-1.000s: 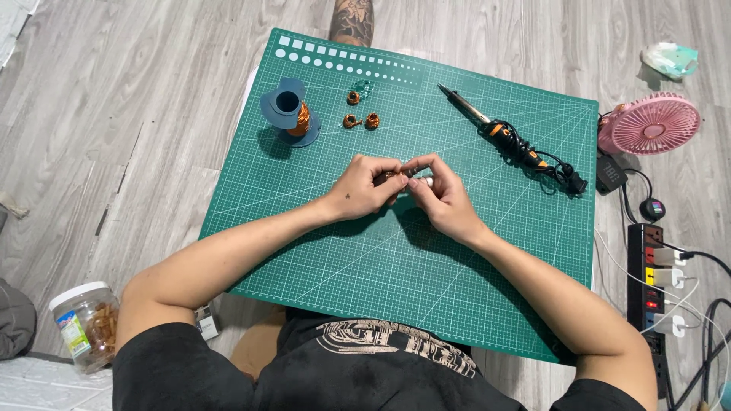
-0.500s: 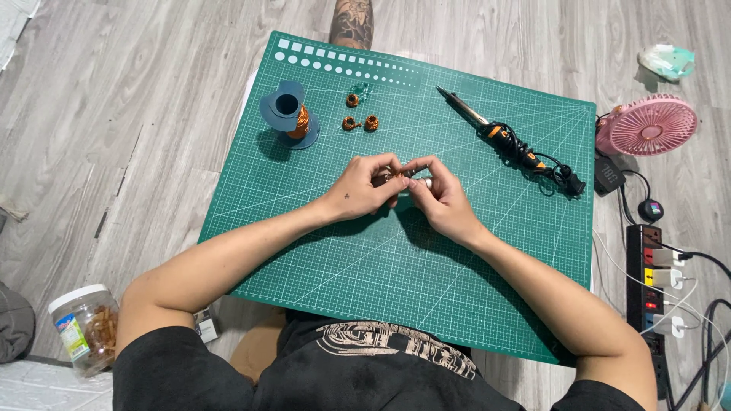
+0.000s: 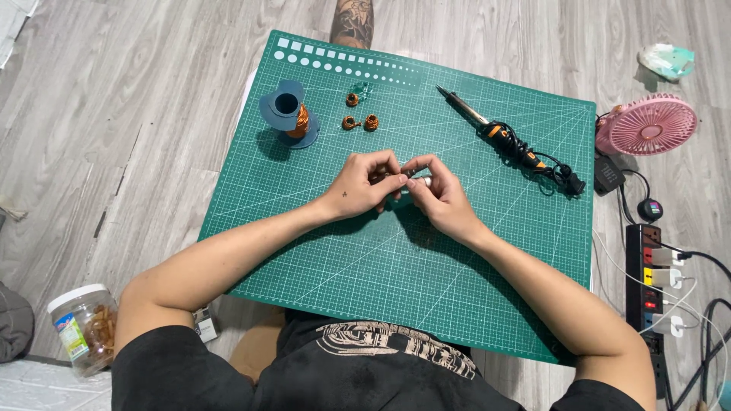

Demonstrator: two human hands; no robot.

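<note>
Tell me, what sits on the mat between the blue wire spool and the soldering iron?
Three small copper coils lie between the spool and the soldering iron, in the head view.

Counting around the one green cutting mat: lying on it, three small copper coils, one blue spool of copper wire and one soldering iron; working above its middle, two hands, left hand and right hand; sitting off its right edge, one pink fan and one power strip; standing off its lower left corner, one plastic jar.
</note>
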